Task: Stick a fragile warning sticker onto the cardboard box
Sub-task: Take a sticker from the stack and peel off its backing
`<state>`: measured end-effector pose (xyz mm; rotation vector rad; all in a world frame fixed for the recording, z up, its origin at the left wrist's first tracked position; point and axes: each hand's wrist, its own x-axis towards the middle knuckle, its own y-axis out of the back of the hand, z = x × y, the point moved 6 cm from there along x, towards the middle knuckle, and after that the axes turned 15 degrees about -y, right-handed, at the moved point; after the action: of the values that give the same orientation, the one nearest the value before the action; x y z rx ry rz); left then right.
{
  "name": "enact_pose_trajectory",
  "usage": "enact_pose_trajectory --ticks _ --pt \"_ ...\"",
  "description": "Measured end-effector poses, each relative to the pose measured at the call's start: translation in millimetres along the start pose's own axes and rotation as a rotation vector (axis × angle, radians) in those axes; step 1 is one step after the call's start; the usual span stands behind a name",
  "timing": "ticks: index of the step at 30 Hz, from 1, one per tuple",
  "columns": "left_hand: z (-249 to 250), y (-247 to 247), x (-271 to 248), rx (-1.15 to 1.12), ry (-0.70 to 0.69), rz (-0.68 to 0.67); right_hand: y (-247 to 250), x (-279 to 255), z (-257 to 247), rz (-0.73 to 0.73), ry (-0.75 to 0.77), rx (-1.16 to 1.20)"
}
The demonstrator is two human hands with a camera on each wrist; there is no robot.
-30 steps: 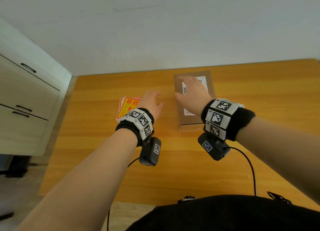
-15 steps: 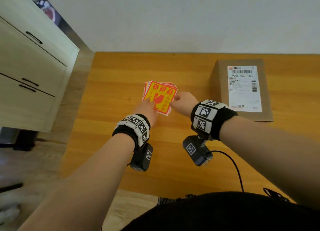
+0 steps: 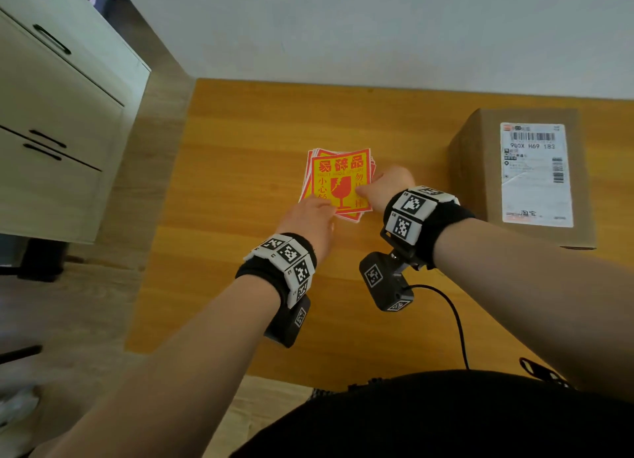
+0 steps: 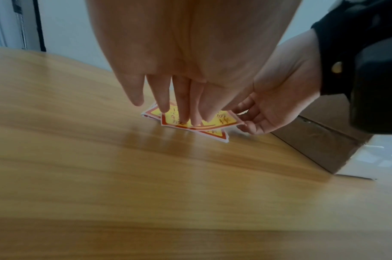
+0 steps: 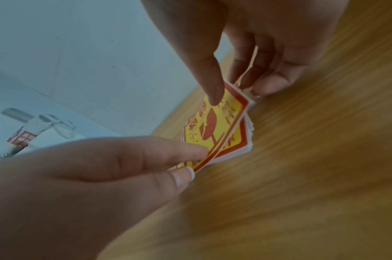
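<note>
Fragile warning stickers (image 3: pixel 339 183) lie in a small, messy pile on the wooden surface (image 3: pixel 240 142). They are yellow with a red edge, red writing and a red broken glass on them.

The top sticker (image 5: pixel 215 126) is lifted a little at one side, and the rest of the pile lies flat under it.

The left hand (image 3: pixel 308 221) is at the near left corner of the pile. Its fingers (image 4: pixel 183 105) are straight and close together, and their tips press down on the top of the pile.

The right hand (image 3: pixel 387 190) is at the right side of the pile. Its thumb lies on top of the top sticker and its fingers (image 5: pixel 268 84) curl under the edge, so it pinches that sticker. From the right wrist you can see the sticker's edge raised off the pile there.

The cardboard box (image 3: pixel 480 169) stands on the same surface, well off to the right of the stickers. It has a white shipping label (image 3: pixel 535 176) with barcodes on its top. Neither hand touches the box.

A pale cabinet (image 3: pixel 51 114) with dark handles stands on the floor to the left of the surface.
</note>
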<state>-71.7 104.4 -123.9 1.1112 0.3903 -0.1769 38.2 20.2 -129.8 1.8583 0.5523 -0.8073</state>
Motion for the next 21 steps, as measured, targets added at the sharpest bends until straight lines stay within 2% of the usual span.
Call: enact_pose_trajectory --ticks 3,5,9,12,16,21 --pt "-3.6 2.8 -0.1 -0.065 0.004 -0.01 3.3 -1.4 -3.1 0.03 0.057 -0.041" --pt "-5.7 6.6 -1.8 -0.15 0.035 0.029 8.3 -4.0 -3.2 0.065 0.093 -0.022" --pt "-21.1 26.4 -8.8 -0.316 0.251 0.275 25.2 -17.0 -4.6 0.097 0.18 0.117" --pt "-29.6 35.6 -12.1 -0.57 0.375 0.378 41.5 -27.9 -8.5 0.101 0.244 0.223" --pt "-24.9 52.1 -10.0 -0.822 0.343 0.525 64.6 -38.8 -11.2 0.115 0.307 0.327" --pt "7.4 78.6 -5.6 -0.966 0.202 0.565 101.9 -45.6 -3.7 0.216 0.353 0.357"
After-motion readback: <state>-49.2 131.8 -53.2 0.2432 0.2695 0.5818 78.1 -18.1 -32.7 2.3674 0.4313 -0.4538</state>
